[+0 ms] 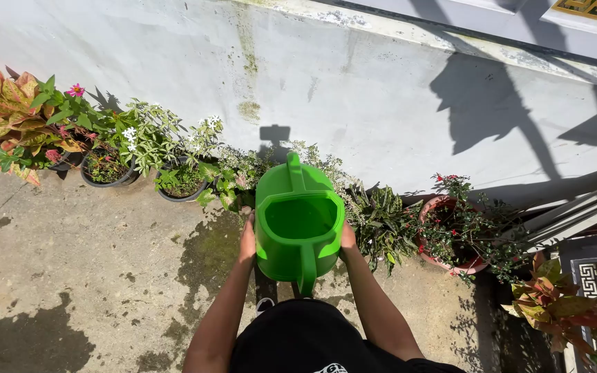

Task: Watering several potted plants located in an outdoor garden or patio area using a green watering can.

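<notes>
— Head view first: what's biggest?
— White wall (381,97), stained and shadowed, then the damp, patchy concrete floor (70,276). Potted plants line the wall's foot, a red-leaved plant (8,114) at the far left.
— And the green watering can (298,221)?
— Held before the person's body, above the plants in the middle of the row. Left hand (247,238) and right hand (347,238) each press flat against a side, clasping it between them.
— How will it handle?
— Stiff plastic, water visible inside, so likely heavy and sloshy, perhaps slick. The rear handle (306,273) looks the surer grip.
</notes>
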